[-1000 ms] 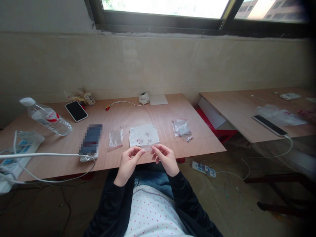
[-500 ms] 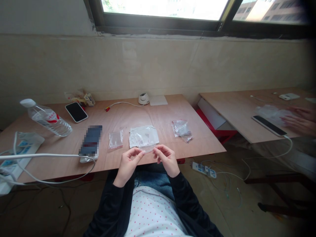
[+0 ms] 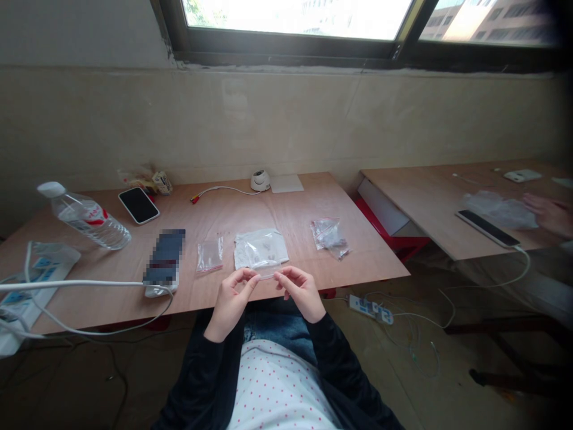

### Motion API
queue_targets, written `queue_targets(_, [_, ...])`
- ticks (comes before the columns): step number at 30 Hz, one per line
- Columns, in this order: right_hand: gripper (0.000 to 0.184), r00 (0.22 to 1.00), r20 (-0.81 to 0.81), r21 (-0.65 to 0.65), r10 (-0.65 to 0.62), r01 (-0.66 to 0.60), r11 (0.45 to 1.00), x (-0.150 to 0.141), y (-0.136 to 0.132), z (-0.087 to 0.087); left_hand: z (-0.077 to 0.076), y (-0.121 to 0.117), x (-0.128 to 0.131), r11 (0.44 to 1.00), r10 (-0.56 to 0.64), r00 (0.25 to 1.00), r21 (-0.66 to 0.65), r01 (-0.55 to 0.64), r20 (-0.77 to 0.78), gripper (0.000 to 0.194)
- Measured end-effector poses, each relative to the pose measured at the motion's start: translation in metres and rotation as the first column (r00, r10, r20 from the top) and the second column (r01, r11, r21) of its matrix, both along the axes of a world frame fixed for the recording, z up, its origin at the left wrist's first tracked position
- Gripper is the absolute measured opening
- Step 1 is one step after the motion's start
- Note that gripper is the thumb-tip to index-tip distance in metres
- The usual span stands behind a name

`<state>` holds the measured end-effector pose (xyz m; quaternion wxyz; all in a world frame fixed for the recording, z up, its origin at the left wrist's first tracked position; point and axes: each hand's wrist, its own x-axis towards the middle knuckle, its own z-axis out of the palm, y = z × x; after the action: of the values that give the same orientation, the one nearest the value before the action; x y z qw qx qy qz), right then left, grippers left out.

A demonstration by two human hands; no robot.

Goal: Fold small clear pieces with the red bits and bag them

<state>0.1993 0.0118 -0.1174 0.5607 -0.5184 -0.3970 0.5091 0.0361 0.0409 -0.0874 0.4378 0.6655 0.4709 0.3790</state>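
The only camera rides on the person's head, looking forward and down from just above the chest, so the polka-dot shirt (image 3: 280, 388) sits very close at six o'clock. The left hand (image 3: 230, 303) and right hand (image 3: 302, 294) sit just below centre, close in. Further off, the plywood table (image 3: 268, 206) spans nine to three, the window (image 3: 295, 24) runs along twelve, and a second table (image 3: 416, 203) lies toward two o'clock. The far right edge darkens, so detail there is probably lost.
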Motion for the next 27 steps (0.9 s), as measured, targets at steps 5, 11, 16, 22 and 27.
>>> queue_targets(5, [0.032,1.0,0.028,-0.03,0.01,-0.009,1.0,-0.0014,-0.0005,-0.0044,0.0029,-0.0015,0.0011,0.999,-0.032,0.999,0.003,0.032,-0.003,0.017])
queue_targets(11, [0.029,0.998,0.068,0.007,0.019,-0.02,1.0,-0.0058,-0.0028,-0.0004,0.002,-0.0027,0.0027,0.998,-0.052,0.999,-0.021,0.052,0.001,0.022])
queue_targets(16, [0.024,0.994,0.111,0.072,0.004,-0.012,0.997,-0.0075,-0.0033,0.0046,0.0012,-0.0032,0.0034,1.0,-0.026,0.999,-0.004,0.026,0.019,0.019])
queue_targets(22, [0.025,0.992,0.124,0.051,0.039,-0.045,0.998,-0.0064,-0.0037,0.0039,0.0003,-0.003,0.0024,1.0,-0.027,1.0,-0.017,0.027,0.009,0.018])
queue_targets(27, [0.027,0.984,0.169,0.056,0.058,-0.068,0.996,-0.0067,-0.0029,0.0017,0.0019,-0.0033,0.0013,0.998,-0.059,0.998,-0.028,0.059,-0.012,0.02])
